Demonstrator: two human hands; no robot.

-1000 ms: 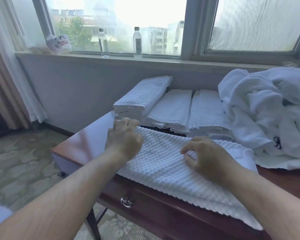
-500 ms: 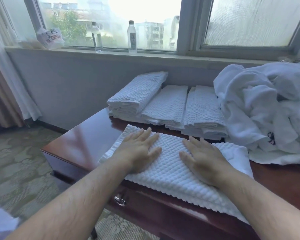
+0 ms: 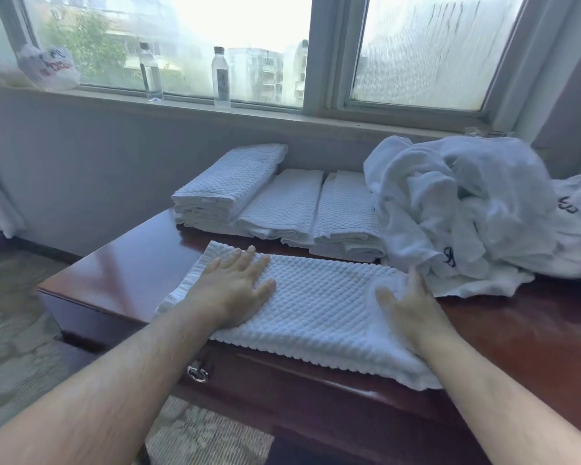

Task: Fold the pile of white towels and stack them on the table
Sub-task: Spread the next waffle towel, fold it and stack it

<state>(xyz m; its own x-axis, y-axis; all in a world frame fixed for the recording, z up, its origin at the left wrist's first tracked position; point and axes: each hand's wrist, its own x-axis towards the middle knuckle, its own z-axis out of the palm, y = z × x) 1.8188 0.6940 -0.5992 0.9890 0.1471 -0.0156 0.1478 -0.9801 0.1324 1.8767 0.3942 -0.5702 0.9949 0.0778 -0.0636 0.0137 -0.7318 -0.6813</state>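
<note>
A white waffle-textured towel (image 3: pixel 316 307) lies folded into a long strip across the near edge of the dark wooden table (image 3: pixel 131 263), its front border overhanging the edge above a drawer with a metal pull (image 3: pixel 198 374).

The left hand (image 3: pixel 235 290) rests flat on the left portion of this towel, palm down, fingers straight and slightly spread, grasping nothing. The right hand (image 3: pixel 406 307) lies on the right portion with fingers extended toward the far right corner; the frame is blurred at that point (a small fold of cloth sits just beside the fingertips), so it cannot be told whether the hand pinches the fabric or merely presses it.

Behind the towel, against the wall, three stacks of folded towels (image 3: pixel 275 203) stand side by side and touching, the left stack highest. To their right, a heap of unfolded white towels (image 3: pixel 460 209) occupies the far right of the table, touching the right stack and reaching down to the far right corner of the strip; dark embroidered marks show on it.

On the windowsill (image 3: pixel 249 115) stand two clear bottles (image 3: pixel 220 78), well apart from a crumpled plastic bag (image 3: pixel 49 68) at the left end.
</note>
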